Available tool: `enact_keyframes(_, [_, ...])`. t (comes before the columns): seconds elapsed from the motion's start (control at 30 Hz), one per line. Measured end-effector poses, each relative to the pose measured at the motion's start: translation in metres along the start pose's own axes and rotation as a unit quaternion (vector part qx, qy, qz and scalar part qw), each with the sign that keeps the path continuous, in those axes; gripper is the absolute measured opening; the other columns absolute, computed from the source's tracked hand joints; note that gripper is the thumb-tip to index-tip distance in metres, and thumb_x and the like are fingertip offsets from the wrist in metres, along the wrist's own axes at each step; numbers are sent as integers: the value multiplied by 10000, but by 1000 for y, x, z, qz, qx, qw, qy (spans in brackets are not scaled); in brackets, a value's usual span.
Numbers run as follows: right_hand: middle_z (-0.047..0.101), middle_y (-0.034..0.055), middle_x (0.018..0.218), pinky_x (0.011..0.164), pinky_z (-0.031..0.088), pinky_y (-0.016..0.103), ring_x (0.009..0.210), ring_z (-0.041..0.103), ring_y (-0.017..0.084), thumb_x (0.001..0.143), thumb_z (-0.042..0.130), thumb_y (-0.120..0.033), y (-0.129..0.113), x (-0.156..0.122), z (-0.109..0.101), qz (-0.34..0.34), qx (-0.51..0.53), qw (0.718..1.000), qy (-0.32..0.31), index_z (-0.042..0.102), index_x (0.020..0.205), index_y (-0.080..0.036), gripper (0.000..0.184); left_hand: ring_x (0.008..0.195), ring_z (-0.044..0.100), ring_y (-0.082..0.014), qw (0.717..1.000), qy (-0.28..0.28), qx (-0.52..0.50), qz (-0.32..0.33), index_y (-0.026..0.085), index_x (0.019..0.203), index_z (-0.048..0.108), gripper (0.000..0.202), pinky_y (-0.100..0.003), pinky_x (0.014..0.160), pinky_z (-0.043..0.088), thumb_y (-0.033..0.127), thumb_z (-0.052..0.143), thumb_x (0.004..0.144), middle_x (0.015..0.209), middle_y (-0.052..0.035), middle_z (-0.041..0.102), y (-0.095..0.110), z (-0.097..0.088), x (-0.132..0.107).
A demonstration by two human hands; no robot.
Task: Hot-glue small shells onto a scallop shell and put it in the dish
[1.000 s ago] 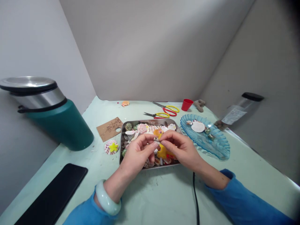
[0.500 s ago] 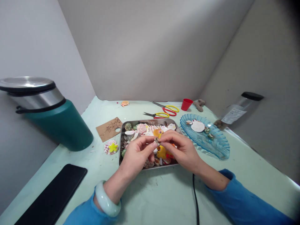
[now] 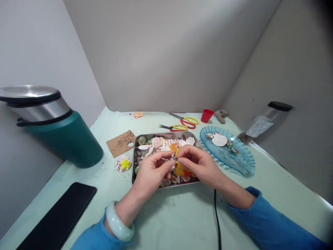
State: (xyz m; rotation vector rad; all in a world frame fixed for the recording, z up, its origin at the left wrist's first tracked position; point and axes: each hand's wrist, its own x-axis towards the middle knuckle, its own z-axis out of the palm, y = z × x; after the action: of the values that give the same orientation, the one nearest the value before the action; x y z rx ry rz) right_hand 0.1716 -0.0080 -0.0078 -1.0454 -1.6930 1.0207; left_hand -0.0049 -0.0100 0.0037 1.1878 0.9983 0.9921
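Note:
My left hand (image 3: 152, 170) and my right hand (image 3: 199, 163) meet fingertip to fingertip above a metal tray (image 3: 135, 152) filled with several coloured seashells. Both pinch the same small brownish shell (image 3: 173, 157) between thumb and fingers. My left wrist wears a pale green bangle (image 3: 118, 222). Both sleeves are blue. A yellow starfish-shaped piece (image 3: 180, 169) lies in the tray just under my hands.
A blue glass plate (image 3: 240, 163) with a white shell and a few small ones sits right of the tray. Behind lie two scissors (image 3: 183, 124), a red cup (image 3: 207, 116), a cardboard scrap (image 3: 121, 143). A green bin (image 3: 59, 133) stands left, a black slab (image 3: 58, 218) near left, a black cable (image 3: 217, 222) in front.
Hardly anything has moved; my fingers have shifted slightly on the small shell and my hands have risen a touch over the tray.

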Motion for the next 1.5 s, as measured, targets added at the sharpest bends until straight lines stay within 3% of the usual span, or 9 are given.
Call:
enact_keyframes(0.17, [602, 9, 796, 651, 440, 278, 727, 548, 149, 882, 579, -246, -2, 0, 1, -27, -25, 999, 2, 598, 839, -203, 64, 443, 492, -83, 1000, -4, 7, -11, 118, 1054, 701, 343, -197, 462, 387, 285, 686, 755, 501, 40, 565, 0, 0, -2])
enact_keyframes(0.3, [612, 32, 909, 702, 465, 289, 826, 583, 167, 880, 603, -218, -2, -1, 1, -85, -62, 994, 24, 629, 903, -212, 35, 448, 487, -83, 1000, -9, 4, -4, 99, 1079, 687, 391, -200, 481, 383, 343, 678, 774, 482, 48, 541, -2, -2, -1])
enact_keyframes(0.47, [610, 44, 1046, 733, 496, 292, 913, 602, 176, 880, 614, -184, -1, -1, 1, -123, -63, 989, 50, 645, 1036, -253, 174, 443, 473, -78, 1000, -15, -16, -11, 94, 1113, 674, 419, -199, 493, 353, 381, 660, 808, 471, 44, 542, -4, -5, 2])
enact_keyframes(0.63, [644, 43, 1008, 820, 493, 331, 943, 600, 188, 889, 605, -157, -2, -1, 1, -169, -105, 979, 52, 667, 1050, -265, 204, 434, 470, -79, 1000, -8, -23, -14, 103, 1075, 688, 400, -200, 481, 326, 403, 659, 812, 465, 37, 545, -6, -5, 2])
enact_keyframes(0.8, [637, 58, 1028, 727, 504, 307, 862, 615, 177, 902, 588, -181, -4, -3, 2, -133, -112, 984, 38, 643, 1072, -237, 186, 444, 475, -71, 999, -18, -38, -12, 106, 1058, 680, 379, -194, 490, 345, 371, 690, 788, 503, 44, 553, -4, -5, 2])
enact_keyframes(1.0, [655, 45, 911, 802, 480, 335, 871, 611, 182, 908, 567, -144, -4, -1, 1, -165, -125, 978, 37, 658, 934, -218, 120, 449, 483, -67, 999, -12, -33, -15, 117, 1005, 675, 348, -202, 477, 360, 336, 725, 740, 595, 32, 598, -1, -3, 1])
enact_keyframes(1.5, [654, 43, 907, 802, 488, 346, 882, 614, 188, 912, 563, -142, -1, -1, 1, -175, -121, 977, 31, 664, 949, -239, 144, 454, 476, -83, 1000, -3, -17, -13, 124, 981, 708, 332, -210, 482, 349, 340, 727, 729, 522, 40, 557, 0, -2, 0])
